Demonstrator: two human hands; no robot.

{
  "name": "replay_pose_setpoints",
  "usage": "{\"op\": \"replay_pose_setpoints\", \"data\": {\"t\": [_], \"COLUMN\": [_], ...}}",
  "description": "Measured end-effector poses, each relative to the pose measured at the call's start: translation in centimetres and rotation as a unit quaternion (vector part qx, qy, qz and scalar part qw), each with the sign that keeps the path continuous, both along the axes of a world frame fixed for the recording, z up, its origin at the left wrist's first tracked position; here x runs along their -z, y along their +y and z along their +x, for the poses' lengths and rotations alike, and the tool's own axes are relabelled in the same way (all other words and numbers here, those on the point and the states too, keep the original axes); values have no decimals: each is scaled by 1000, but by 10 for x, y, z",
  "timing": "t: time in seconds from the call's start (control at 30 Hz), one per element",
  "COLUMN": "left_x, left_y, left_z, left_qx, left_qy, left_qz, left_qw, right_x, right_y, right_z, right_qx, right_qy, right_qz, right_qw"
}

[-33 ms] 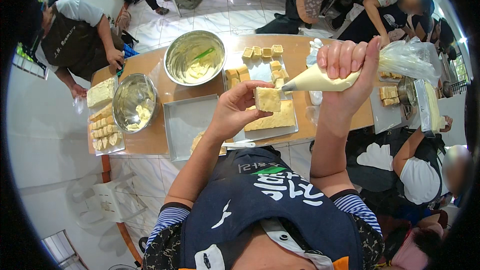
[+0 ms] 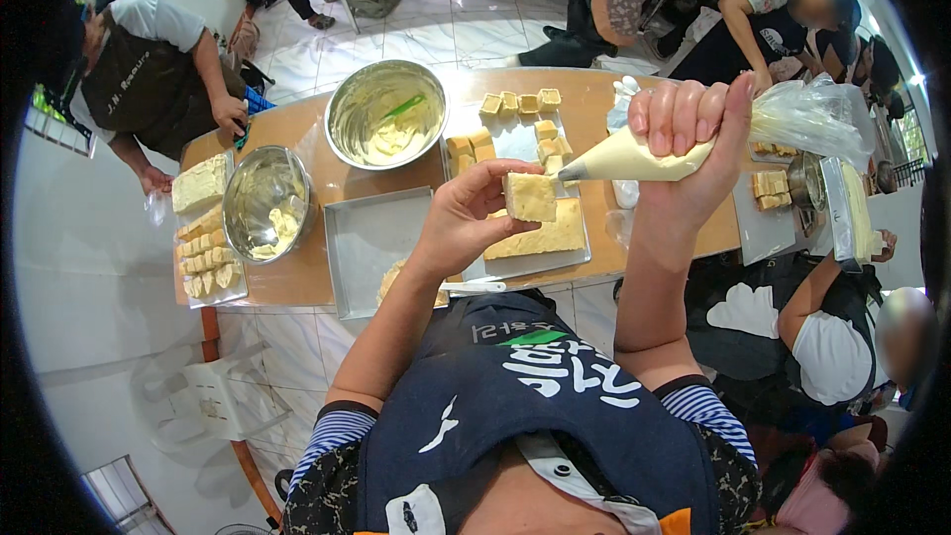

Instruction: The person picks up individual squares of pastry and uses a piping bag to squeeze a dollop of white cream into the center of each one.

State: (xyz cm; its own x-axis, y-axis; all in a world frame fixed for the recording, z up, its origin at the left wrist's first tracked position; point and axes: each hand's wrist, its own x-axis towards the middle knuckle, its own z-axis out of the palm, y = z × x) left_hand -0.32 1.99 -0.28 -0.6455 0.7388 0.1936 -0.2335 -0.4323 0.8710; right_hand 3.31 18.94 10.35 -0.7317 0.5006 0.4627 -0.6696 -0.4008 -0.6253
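My left hand (image 2: pixel 461 223) pinches a small square piece of yellow sponge cake (image 2: pixel 531 197) between thumb and fingers, above the table. My right hand (image 2: pixel 684 139) is wrapped around a clear piping bag (image 2: pixel 634 157) filled with pale cream. The bag's metal tip points left at the upper edge of the cake piece; whether it touches the cake I cannot tell. Below the hands, a larger sponge slab (image 2: pixel 560 233) lies on a tray. Cut cake pieces (image 2: pixel 551 139) sit farther back on that tray, partly behind my hands and the bag.
Two steel bowls, one with cream and a green spatula (image 2: pixel 382 116), another with cream (image 2: pixel 265 204), stand left. A metal tray (image 2: pixel 381 228) lies between them and me. A white-handled tool (image 2: pixel 475 287) rests at the near edge. Co-workers stand left and right; one holds a tray (image 2: pixel 844 213).
My hands, the cake piece and the piping bag stay in the same place. A person beyond the table has shifted their legs slightly.
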Motion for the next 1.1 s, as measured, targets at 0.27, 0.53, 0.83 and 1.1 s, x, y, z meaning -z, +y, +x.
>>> {"op": "replay_pose_setpoints", "data": {"t": [0.27,0.53,0.83,1.1], "left_x": [-1,-8,-8,-7], "left_y": [0,-2,-2,-3], "left_z": [1,2,3,4], "left_qx": [7,2,-3,-6], "left_qy": [-7,5,33,42], "left_qz": [16,-7,-15,-20], "left_qw": [1000,1000,999,999], "right_x": [0,-3,-4,-6], "right_y": [0,-1,-4,-9], "right_z": [0,1,2,4], "right_qx": [1,-5,-19,-24], "right_qy": [8,20,24,23], "right_qz": [14,12,13,12], "right_qw": [1000,1000,999,999]}}
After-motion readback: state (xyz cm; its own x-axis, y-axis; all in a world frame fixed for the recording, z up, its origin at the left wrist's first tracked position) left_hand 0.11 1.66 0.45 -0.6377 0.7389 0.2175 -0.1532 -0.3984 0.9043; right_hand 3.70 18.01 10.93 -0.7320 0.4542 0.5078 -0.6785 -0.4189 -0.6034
